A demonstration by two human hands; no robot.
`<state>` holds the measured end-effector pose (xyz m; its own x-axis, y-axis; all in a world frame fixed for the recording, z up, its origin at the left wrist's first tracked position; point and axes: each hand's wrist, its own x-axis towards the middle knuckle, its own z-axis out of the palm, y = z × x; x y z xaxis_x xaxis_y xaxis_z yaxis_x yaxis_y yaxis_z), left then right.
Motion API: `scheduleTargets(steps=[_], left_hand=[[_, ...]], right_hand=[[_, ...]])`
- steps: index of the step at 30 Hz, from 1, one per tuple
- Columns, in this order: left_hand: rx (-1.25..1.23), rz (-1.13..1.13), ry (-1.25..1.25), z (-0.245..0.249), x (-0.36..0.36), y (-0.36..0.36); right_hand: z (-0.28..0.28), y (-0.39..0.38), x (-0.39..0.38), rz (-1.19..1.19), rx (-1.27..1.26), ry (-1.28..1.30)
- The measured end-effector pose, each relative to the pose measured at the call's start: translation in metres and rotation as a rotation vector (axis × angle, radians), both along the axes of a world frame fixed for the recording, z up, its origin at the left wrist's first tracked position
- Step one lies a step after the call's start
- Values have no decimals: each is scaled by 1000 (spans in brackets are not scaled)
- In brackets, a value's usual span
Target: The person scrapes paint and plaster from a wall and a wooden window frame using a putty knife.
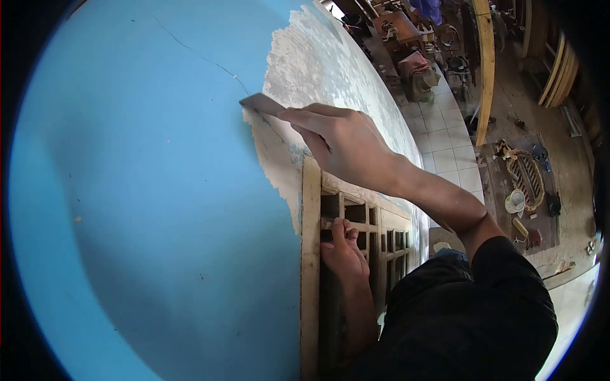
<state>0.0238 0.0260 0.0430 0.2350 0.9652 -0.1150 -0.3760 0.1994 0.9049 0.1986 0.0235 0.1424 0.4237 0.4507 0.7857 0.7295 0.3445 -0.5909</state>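
Observation:
My right hand [343,140] is closed round a scraper [261,103]; its handle is hidden by my fingers. The flat blade meets the blue painted wall [159,184] at the edge of a stripped grey-white patch [298,60]. A thin crack runs through the paint up and left from the blade. Lower down, my left hand [345,255] has its fingers hooked round a bar of a cream wooden lattice window frame [310,254] set in the wall. Beneath the scraper, a jagged strip of bare plaster [272,159] borders the blue paint.
Off to the right, a tiled walkway [445,130] runs along the wall. Beyond it stands a wooden post [485,70]. Farther out lie a mat [549,232], a white bucket [515,201] and a slatted wooden piece [526,174]. A small wooden table [397,28] stands at the top.

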Motion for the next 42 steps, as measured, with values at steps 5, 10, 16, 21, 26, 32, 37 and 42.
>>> scheduleTargets(steps=[5, 10, 16, 21, 26, 32, 37, 42], left_hand=[[-17, 40, 24, -1, 4, 2], [-19, 56, 54, 1, 3, -3], [-22, 39, 31, 2, -1, -3], [-24, 64, 62, 9, 6, -3], [-10, 75, 44, 0, 3, -2], [-22, 101, 43, 1, 9, -1], [-5, 95, 68, 7, 7, -2], [-11, 103, 47, -3, 5, 1]], right_hand=[[-9, -8, -6, -17, 33, -33], [-7, -16, -7, 24, -76, -4], [-9, 6, -1, -43, 3, 19], [-15, -8, -4, -15, -4, -23], [-3, 13, 16, -50, -21, -39], [-5, 8, 15, -23, -48, -79], [-3, 1, 19, 53, -53, -113], [-7, 7, 16, 5, -24, -83]])
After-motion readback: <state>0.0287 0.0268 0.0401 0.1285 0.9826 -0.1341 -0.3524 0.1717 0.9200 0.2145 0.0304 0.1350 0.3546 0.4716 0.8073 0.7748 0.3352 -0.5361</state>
